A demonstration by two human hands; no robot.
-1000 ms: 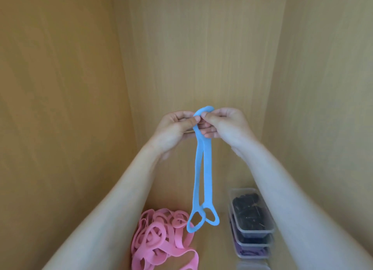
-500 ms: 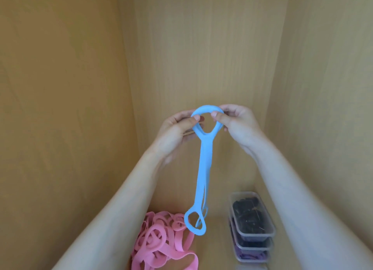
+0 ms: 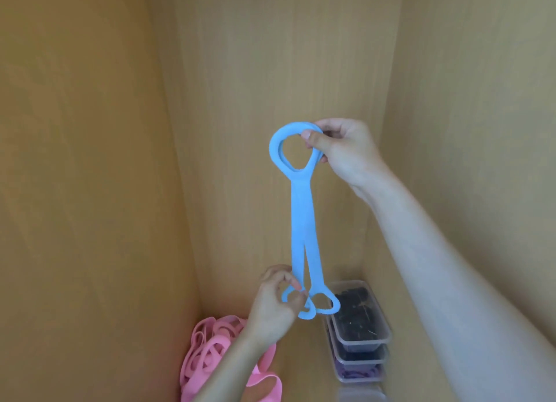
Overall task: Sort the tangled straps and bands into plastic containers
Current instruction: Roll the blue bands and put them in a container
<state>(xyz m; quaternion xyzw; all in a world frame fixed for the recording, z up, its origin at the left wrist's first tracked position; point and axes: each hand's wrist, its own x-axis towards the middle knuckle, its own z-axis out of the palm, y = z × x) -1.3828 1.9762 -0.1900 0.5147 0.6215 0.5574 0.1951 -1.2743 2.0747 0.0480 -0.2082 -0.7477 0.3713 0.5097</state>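
In the head view, the right hand (image 3: 346,152) pinches the top ring of a blue strap (image 3: 301,221) held up in the air, its fingers curled round the ring, and the left hand (image 3: 275,308) pinches one lower loop. Below, the stacked plastic containers (image 3: 361,344) already hold dark items (image 3: 355,308) and purple bands (image 3: 358,373). The pink bands (image 3: 210,350) lie tangled, not yet sorted, so the task looks partly done.

Base panel (image 3: 301,371): light-brown wood grain, walled by matching panels; on it, left: tangled heap of pink bands (image 3: 210,356); on it, right, beside the side wall: clear plastic containers (image 3: 361,338), overlapping, stacked or in a row unclear; one holds black items (image 3: 355,311); another, purple items (image 3: 358,373).
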